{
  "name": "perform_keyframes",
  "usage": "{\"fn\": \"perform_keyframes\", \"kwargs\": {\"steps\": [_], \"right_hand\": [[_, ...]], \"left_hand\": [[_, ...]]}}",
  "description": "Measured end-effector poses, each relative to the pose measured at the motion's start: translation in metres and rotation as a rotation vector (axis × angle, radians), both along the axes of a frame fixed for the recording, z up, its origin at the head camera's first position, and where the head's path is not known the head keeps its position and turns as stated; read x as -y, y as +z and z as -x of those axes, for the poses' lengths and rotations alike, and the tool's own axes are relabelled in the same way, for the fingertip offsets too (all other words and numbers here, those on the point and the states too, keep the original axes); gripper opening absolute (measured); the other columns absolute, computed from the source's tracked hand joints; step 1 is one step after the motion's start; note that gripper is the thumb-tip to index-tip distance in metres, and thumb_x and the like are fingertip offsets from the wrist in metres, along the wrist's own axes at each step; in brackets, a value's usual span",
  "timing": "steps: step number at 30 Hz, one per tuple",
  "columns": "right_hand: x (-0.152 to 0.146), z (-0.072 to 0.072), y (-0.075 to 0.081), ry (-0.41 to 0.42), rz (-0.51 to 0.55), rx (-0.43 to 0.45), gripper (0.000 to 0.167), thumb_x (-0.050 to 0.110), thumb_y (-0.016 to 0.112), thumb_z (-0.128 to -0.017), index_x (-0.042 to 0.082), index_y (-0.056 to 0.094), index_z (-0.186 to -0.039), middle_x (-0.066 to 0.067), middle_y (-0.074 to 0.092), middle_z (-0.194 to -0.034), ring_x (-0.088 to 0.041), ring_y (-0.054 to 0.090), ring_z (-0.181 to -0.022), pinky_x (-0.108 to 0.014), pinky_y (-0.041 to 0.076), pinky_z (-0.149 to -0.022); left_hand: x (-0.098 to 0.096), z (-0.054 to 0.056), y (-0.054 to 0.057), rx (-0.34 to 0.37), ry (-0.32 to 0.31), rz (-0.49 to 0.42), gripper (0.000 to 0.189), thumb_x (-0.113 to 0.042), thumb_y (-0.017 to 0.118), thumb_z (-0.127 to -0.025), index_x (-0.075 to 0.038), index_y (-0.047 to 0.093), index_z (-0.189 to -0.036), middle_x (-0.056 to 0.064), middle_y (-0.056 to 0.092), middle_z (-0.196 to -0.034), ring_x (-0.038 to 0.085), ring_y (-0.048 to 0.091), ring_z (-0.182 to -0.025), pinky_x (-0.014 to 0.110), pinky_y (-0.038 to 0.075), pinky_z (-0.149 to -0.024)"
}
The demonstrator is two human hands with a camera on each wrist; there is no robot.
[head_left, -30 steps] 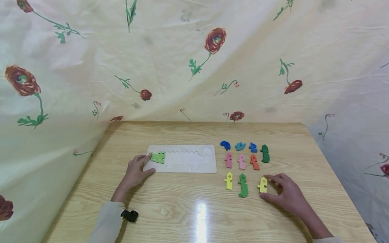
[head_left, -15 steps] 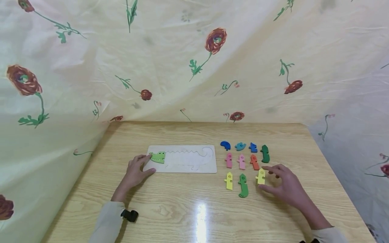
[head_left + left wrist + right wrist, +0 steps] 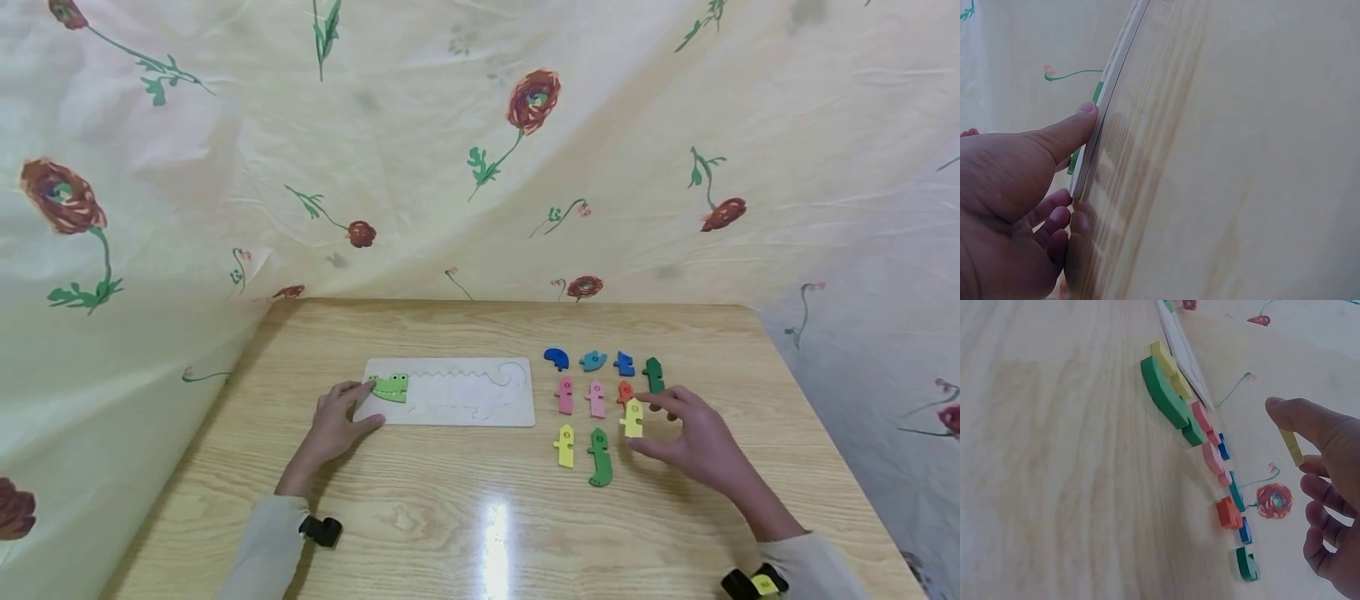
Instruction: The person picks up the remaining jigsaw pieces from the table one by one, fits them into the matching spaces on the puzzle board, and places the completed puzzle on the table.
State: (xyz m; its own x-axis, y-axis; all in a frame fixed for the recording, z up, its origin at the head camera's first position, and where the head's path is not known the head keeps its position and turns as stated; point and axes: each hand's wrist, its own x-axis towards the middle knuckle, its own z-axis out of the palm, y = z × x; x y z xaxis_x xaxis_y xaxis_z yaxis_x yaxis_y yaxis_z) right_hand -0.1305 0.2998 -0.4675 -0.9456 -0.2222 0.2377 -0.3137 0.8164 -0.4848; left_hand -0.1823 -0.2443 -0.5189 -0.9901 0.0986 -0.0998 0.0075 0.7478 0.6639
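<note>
A white puzzle board (image 3: 457, 408) with a faint crocodile outline lies on the table. On its left end sits the green crocodile-head piece (image 3: 392, 390). My left hand (image 3: 333, 427) rests at that end, index fingertip on the head piece and thumb at the board's near edge. In the left wrist view the thumb (image 3: 1069, 134) lies along the board's edge. My right hand (image 3: 697, 437) pinches a yellow puzzle piece (image 3: 633, 419) between thumb and fingers. The right wrist view shows that yellow piece (image 3: 1292, 447) raised off the table. It partly covers an orange piece (image 3: 626, 391) in the head view.
Right of the board lie another yellow piece (image 3: 566, 447), a long green piece (image 3: 600, 458), two pink pieces (image 3: 565, 396), a dark green piece (image 3: 654, 375) and several blue ones (image 3: 557, 359). Flowered cloth (image 3: 420, 150) hangs behind the wooden table (image 3: 420, 508).
My right hand has lifted the yellow piece and carried it away from me and slightly left, towards the orange piece. The left hand and the board have stayed put.
</note>
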Motion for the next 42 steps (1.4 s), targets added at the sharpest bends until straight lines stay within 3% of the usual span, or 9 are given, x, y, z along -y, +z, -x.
{"fn": "perform_keyframes", "kwargs": {"steps": [8, 16, 24, 29, 37, 42], "right_hand": [[0.011, 0.013, 0.006, 0.020, 0.031, 0.013, 0.065, 0.036, 0.091, -0.077, 0.008, 0.069, -0.132, -0.007, 0.060, -0.100, -0.028, 0.056, -0.091, -0.032, 0.046, -0.066], [0.025, 0.029, 0.013, 0.057, 0.040, -0.019, 0.067, 0.034, 0.092, -0.076, 0.005, 0.068, -0.132, -0.009, 0.059, -0.102, -0.031, 0.059, -0.091, -0.038, 0.053, -0.069], [0.043, 0.041, 0.019, 0.096, 0.076, -0.032, 0.060, 0.031, 0.092, -0.077, 0.006, 0.070, -0.128, -0.007, 0.059, -0.103, -0.028, 0.052, -0.089, -0.030, 0.043, -0.066], [0.055, 0.050, 0.022, 0.120, 0.101, -0.017, 0.061, 0.032, 0.091, -0.078, 0.007, 0.070, -0.130, -0.008, 0.062, -0.109, -0.026, 0.054, -0.093, -0.032, 0.047, -0.068], [0.077, 0.066, 0.024, 0.161, 0.130, -0.003, 0.063, 0.031, 0.093, -0.076, 0.009, 0.070, -0.130, -0.003, 0.060, -0.107, -0.023, 0.054, -0.092, -0.032, 0.047, -0.067], [0.093, 0.075, 0.022, 0.188, 0.144, 0.041, 0.064, 0.030, 0.091, -0.078, 0.010, 0.068, -0.134, -0.006, 0.060, -0.110, -0.028, 0.056, -0.095, -0.035, 0.049, -0.073]], "left_hand": [[-0.001, 0.002, -0.002, 0.003, 0.007, 0.012, 0.074, -0.037, 0.076, -0.093, -0.014, 0.044, -0.156, 0.024, 0.034, -0.157, 0.044, 0.029, -0.136, 0.064, 0.033, -0.107], [-0.002, 0.002, -0.001, 0.001, 0.008, 0.003, 0.074, -0.036, 0.076, -0.093, -0.014, 0.044, -0.156, 0.023, 0.033, -0.157, 0.045, 0.028, -0.137, 0.064, 0.032, -0.108], [-0.003, 0.002, 0.000, -0.008, 0.004, 0.009, 0.074, -0.035, 0.077, -0.093, -0.013, 0.044, -0.155, 0.024, 0.034, -0.156, 0.045, 0.029, -0.136, 0.064, 0.032, -0.107], [-0.003, 0.001, -0.001, 0.002, 0.012, 0.016, 0.074, -0.035, 0.076, -0.093, -0.014, 0.044, -0.156, 0.023, 0.033, -0.157, 0.045, 0.029, -0.136, 0.064, 0.032, -0.108], [-0.003, 0.001, -0.001, 0.002, 0.011, 0.016, 0.073, -0.035, 0.076, -0.093, -0.014, 0.044, -0.156, 0.024, 0.033, -0.157, 0.046, 0.029, -0.137, 0.065, 0.032, -0.108], [-0.003, 0.000, 0.000, 0.003, 0.015, 0.027, 0.073, -0.034, 0.076, -0.093, -0.014, 0.044, -0.156, 0.024, 0.034, -0.156, 0.045, 0.030, -0.136, 0.064, 0.032, -0.108]]}}
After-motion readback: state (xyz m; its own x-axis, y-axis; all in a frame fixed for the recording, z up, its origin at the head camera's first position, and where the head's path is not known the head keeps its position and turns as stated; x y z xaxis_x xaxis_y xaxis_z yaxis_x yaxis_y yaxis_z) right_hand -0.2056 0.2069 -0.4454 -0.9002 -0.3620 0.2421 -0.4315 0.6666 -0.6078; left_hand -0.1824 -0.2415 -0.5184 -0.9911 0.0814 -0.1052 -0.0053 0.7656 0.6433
